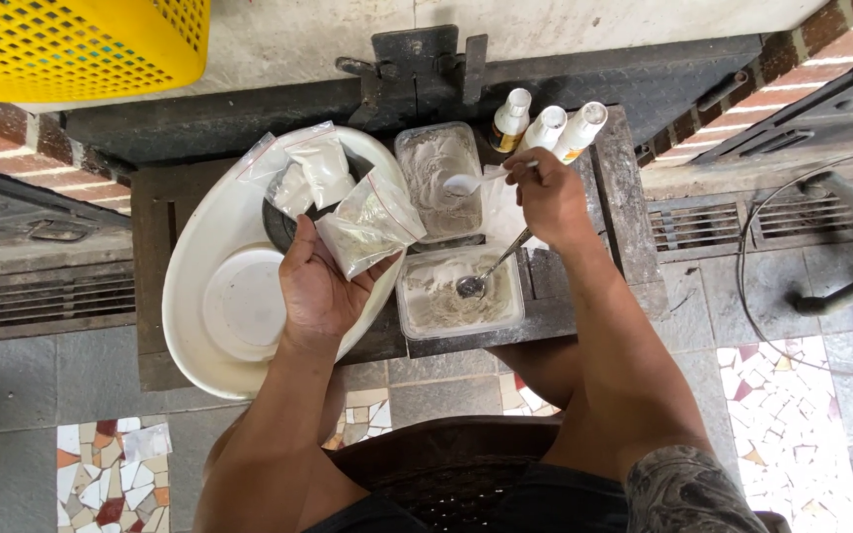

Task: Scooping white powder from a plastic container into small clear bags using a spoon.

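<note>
We observe two bare forearms entering from the lower edge of the head view, with no sleeves, gloves or wrist straps covering them. The left hand (320,286) carries no ring, band or watch that we can see. The right hand (548,202) is likewise free of visible jewellery. On the right upper arm (688,491) we note a dense, dark patterned marking, consistent with a tattoo; its motif is too small for us to resolve. At the lower edge we see dark clothing (545,503) across the lap, apparently shorts. Both knees are uncovered. We see no footwear in this view.
</note>
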